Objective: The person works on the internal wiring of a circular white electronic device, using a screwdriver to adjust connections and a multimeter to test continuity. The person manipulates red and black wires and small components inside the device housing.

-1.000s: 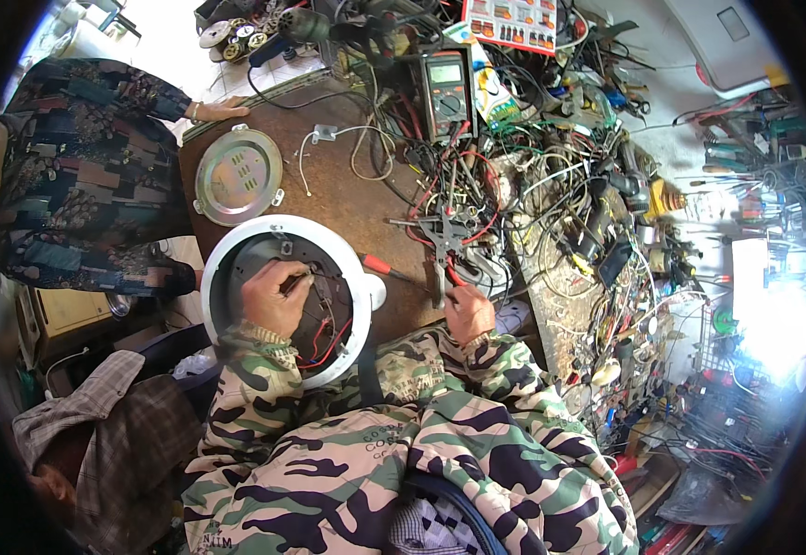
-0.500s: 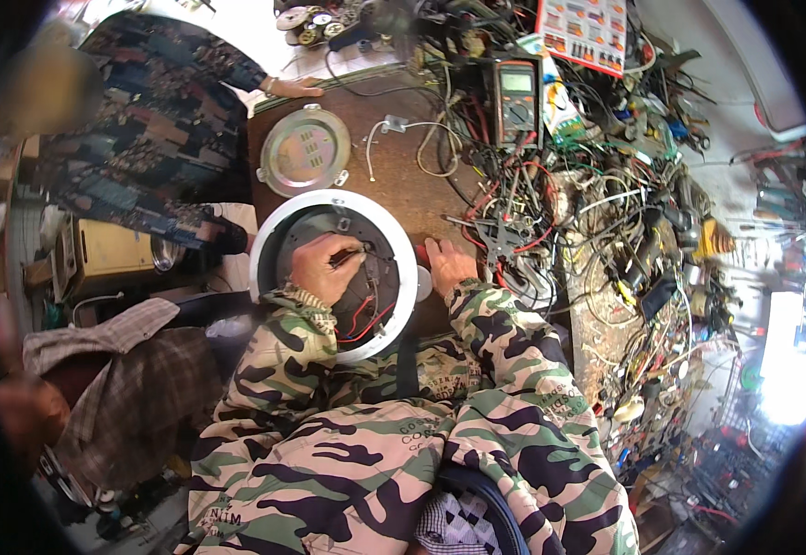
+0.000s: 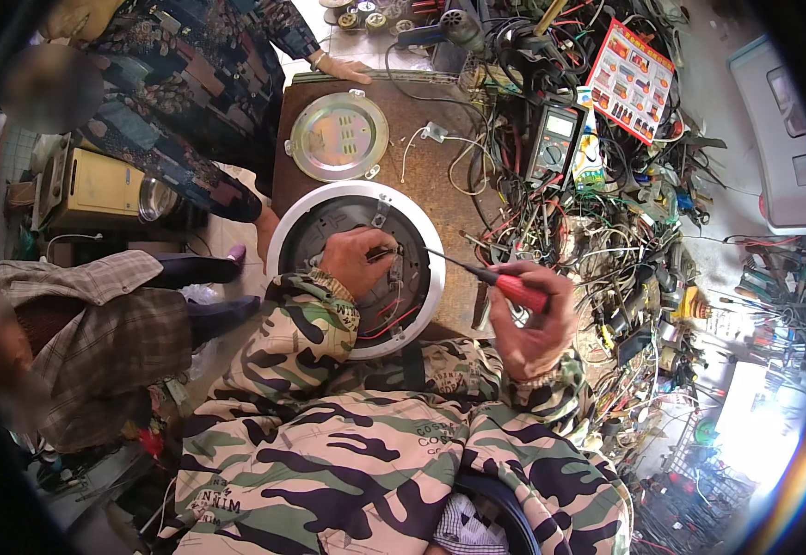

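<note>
A round white-rimmed housing (image 3: 438,268), dark inside, rests at the table's near edge in front of me. Red wires (image 3: 393,319) loop across its lower inside. My left hand (image 3: 356,262) reaches into it, thumb and fingers pinched near its middle; what they hold, if anything, is too small to make out. To the right, my right hand (image 3: 537,319) grips a screwdriver (image 3: 521,290) by its red handle. Its dark shaft points left over the rim, toward my left fingertips. Beyond the housing lies a round metal cover (image 3: 340,139) with small yellowish patches.
A small part with a white cable (image 3: 434,132) lies on the brown table (image 3: 412,194). Rightward are a multimeter (image 3: 555,143) and a dense heap of wires and tools (image 3: 606,250). One person's hand (image 3: 345,69) touches the far edge; another person in plaid (image 3: 116,342) is at left.
My right hand has come up from the tabletop with the screwdriver and now holds it angled over the rim. My left hand stays pinched inside the housing. The whole view has shifted.
</note>
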`<state>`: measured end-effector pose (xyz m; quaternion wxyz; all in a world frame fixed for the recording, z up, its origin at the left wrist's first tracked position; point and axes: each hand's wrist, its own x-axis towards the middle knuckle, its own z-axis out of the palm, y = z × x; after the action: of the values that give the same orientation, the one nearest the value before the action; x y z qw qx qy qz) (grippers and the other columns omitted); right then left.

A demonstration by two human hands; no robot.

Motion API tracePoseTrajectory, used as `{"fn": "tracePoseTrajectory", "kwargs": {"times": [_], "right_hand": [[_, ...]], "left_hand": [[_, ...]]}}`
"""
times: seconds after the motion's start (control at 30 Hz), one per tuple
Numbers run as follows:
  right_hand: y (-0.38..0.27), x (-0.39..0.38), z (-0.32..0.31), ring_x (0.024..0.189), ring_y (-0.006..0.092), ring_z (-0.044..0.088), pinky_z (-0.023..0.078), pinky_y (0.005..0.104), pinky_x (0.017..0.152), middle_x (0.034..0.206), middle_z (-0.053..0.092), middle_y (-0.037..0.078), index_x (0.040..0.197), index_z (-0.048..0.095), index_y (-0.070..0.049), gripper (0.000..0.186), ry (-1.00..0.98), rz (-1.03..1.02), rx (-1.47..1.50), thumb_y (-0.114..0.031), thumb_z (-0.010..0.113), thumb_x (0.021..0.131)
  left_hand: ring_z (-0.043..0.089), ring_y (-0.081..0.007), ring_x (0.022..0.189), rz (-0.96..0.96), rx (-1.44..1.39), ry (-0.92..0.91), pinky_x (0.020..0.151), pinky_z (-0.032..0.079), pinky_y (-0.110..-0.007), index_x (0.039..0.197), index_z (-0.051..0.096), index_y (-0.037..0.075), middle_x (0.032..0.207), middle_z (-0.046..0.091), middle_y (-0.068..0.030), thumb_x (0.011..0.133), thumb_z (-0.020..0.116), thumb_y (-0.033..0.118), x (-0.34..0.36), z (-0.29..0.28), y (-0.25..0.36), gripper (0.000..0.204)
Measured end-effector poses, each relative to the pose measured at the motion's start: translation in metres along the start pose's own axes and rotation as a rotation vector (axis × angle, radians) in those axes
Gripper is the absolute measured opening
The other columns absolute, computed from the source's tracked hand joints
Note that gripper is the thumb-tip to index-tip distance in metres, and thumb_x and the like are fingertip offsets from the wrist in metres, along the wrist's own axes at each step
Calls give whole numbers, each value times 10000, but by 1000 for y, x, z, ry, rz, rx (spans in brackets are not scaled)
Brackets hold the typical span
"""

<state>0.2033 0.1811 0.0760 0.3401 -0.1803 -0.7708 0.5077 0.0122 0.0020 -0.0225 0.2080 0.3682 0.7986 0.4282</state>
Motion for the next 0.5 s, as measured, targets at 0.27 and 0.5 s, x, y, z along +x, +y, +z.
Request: {"fn": "tracePoseTrajectory", "kwargs": {"times": [0.27, 0.5], "right_hand": [[3, 5, 38, 872, 301, 751, 588, 357, 774, 1054, 723, 160, 1126, 588, -26, 353, -195, 21, -189, 25, 782, 836], [-1, 7, 41, 911, 274, 766, 611, 341, 813, 1068, 722, 167, 1106, 584, -18, 344, -181, 30, -173, 48, 773, 827]], "left_hand": [[766, -294, 864, -8, -62, 11, 753, 609, -385, 1016, 754, 30, 941, 755, -146, 817, 819, 101, 1, 4, -2, 220], [773, -299, 892, 1, -13, -3, 780, 619, -378, 1017, 753, 19, 957, 760, -162, 829, 809, 78, 0, 1, 1, 205]]}}
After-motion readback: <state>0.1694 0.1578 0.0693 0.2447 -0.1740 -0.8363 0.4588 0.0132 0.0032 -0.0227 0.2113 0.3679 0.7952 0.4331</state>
